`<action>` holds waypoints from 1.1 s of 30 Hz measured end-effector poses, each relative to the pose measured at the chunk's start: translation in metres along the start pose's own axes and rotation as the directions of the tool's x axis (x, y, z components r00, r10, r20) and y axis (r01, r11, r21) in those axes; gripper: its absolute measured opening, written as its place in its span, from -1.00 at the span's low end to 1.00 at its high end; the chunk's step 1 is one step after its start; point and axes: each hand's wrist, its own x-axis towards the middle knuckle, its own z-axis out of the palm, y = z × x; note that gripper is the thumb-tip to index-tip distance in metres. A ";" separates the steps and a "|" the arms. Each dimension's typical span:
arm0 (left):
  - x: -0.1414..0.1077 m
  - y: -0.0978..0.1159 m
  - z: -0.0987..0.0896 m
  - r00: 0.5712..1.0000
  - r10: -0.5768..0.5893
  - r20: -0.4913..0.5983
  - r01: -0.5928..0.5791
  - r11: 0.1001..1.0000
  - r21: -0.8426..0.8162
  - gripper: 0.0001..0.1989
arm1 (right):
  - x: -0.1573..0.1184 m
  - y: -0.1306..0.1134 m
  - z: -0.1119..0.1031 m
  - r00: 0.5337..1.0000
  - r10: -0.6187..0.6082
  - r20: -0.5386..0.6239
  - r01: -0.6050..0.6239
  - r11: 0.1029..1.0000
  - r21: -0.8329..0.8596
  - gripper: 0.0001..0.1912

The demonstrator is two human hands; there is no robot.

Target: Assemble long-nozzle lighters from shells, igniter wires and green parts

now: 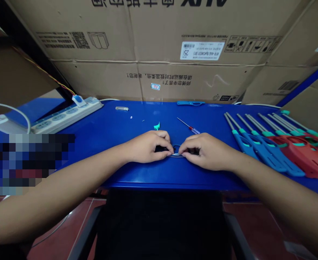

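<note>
The left hand (146,147) and right hand (206,151) meet mid-worktop, both grips closed on a small dark part with a thin metal loop (176,154), pinched between them. On the blue worktop (107,124) lie one red-handled screwdriver (188,125) at 12 o'clock, one teal clip (157,126) at 11 o'clock, about seven blue and red utility lighters (278,155) at 3 o'clock, and one power strip (67,115) at 10 o'clock.
</note>
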 end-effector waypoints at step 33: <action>-0.005 0.001 0.005 1.000 0.004 -0.022 -0.003 0.998 0.069 -0.85 | -0.009 0.002 0.009 1.000 0.018 0.004 -0.017 0.989 -0.144 -0.79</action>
